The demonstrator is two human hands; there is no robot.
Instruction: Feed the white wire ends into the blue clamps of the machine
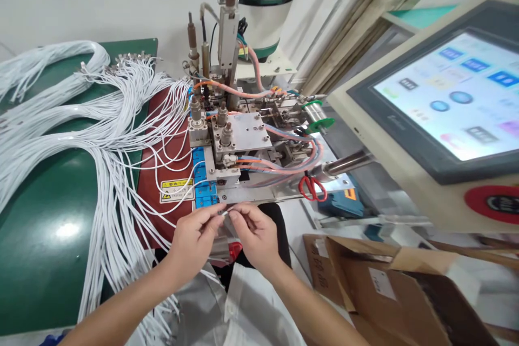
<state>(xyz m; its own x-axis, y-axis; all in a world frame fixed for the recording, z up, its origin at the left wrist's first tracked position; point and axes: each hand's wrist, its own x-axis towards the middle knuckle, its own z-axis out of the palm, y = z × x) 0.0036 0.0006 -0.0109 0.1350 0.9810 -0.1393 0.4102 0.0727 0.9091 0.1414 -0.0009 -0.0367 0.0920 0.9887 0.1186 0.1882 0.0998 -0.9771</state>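
Observation:
Just in front of the machine, my left hand and my right hand come together, fingertips almost touching. A thin white cable end is pinched between the thumb and forefinger of my left hand. The thumb and fingers of my right hand close on its tip; the tip itself is too small to make out. Beyond the hands runs a row of blue cable holders, with several white cables leading into it. To the left, large bundles of white cables fan out and hang over the table edge.
A green table carries the bundles. The metal machine has upright cylinders, hoses and a wire spool. Red-handled scissors hang at its front. A touchscreen panel juts in at right, above an open cardboard box.

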